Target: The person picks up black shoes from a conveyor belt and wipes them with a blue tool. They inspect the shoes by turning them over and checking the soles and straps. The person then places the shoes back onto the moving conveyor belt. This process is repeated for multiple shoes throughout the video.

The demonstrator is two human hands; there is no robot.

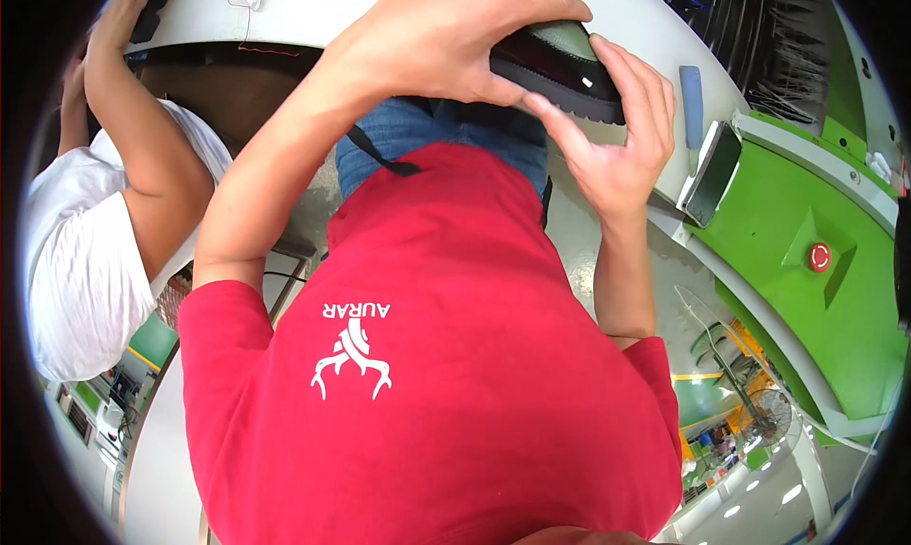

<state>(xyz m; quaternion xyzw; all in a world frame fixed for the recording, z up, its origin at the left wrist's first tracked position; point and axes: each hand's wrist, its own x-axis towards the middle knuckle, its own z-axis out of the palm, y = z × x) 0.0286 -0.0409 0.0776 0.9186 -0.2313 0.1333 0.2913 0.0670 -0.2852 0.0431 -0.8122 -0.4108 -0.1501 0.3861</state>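
Observation:
A glossy black shoe (546, 71) with a grey-green panel and a thick ridged black sole is held up between both hands, near the top of the view. My left hand (432, 37) grips it from the left, its fingers over the upper and its thumb at the sole edge. Around the toe end on the right, my right hand (626, 151) has its fingers on the far side and its thumb by the sole. The two thumbs meet or nearly meet under the sole. Part of the shoe is hidden behind my left hand and cut by the upper edge.
A white worktable (313, 9) bears a blue-handled tool (691, 104) and a dark flat device (714, 177). On the right stand a green machine (773, 213) with a red button (819, 256) and black bristles (792, 56). At left, a white-sleeved co-worker (90, 270) handles a dark object.

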